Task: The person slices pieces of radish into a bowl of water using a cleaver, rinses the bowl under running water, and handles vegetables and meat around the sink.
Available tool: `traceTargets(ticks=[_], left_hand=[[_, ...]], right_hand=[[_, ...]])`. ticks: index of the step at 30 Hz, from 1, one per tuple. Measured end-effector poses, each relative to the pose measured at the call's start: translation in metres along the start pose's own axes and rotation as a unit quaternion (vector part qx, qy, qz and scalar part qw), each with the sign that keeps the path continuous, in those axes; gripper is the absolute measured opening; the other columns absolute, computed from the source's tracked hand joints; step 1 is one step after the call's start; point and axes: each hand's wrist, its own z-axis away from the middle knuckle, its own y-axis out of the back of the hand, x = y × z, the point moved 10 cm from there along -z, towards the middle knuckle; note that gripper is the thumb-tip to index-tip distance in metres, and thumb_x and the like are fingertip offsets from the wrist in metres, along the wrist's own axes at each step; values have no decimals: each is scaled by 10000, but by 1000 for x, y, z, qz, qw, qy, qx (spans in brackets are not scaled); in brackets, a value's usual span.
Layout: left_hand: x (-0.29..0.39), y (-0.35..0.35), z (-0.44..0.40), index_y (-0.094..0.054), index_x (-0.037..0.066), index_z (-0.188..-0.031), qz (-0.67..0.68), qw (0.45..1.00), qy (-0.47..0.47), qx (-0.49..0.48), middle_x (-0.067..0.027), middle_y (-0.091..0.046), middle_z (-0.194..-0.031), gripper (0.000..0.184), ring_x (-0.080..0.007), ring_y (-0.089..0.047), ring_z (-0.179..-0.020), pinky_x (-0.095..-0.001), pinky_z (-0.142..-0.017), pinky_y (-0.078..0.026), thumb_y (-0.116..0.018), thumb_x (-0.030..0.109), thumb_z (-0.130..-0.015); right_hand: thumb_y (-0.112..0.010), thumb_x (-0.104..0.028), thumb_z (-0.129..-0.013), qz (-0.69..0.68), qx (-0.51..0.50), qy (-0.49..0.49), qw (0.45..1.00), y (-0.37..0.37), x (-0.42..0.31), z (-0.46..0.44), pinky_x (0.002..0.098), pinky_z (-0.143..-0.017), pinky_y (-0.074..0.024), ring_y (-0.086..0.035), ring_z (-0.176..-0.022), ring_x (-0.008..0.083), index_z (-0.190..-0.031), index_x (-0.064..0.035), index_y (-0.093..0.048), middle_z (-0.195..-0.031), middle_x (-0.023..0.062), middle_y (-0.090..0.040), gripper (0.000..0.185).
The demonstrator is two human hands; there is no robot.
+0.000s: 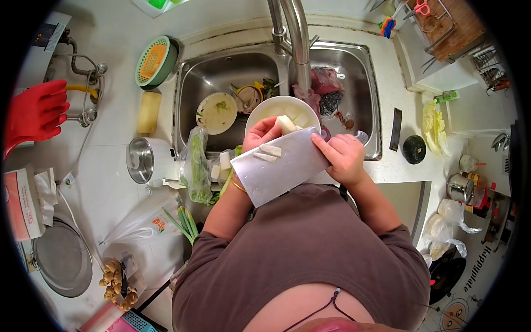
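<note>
My right hand [344, 157] is closed on a cleaver [290, 174], its broad blade lying slantwise in front of my chest. A few pale slices [268, 151] stick to the blade. Between the fingers of my left hand [259, 136] is a chunk of white radish [286, 125], held at the blade's far edge. Just beyond, a white bowl [251, 114] holds several pale chunks in its bottom. More white pieces [223, 161] lie left of my left wrist, near a bagged green vegetable [198, 169].
A double sink [191, 77] with a tall faucet [299, 41] stands ahead. Its left basin holds a dirty bowl [217, 114]; raw meat [326, 81] lies in the right one. Nearby are a green colander [157, 63], a metal pot [141, 160] and a dark round squash [414, 149].
</note>
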Motion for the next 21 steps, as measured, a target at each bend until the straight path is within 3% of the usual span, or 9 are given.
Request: traceTargets(ticks=[21], left_hand=[[-27, 13, -6, -608, 54, -1068, 78, 996, 43, 30, -108, -687, -992, 189, -180, -686, -841, -328, -724, -594, -666, 138, -909]], right_hand=[[-606, -91, -615, 8, -29, -12, 999, -6, -1, -1, 347, -502, -379, -502, -557, 202, -1076, -89, -707, -621, 14, -466, 472]])
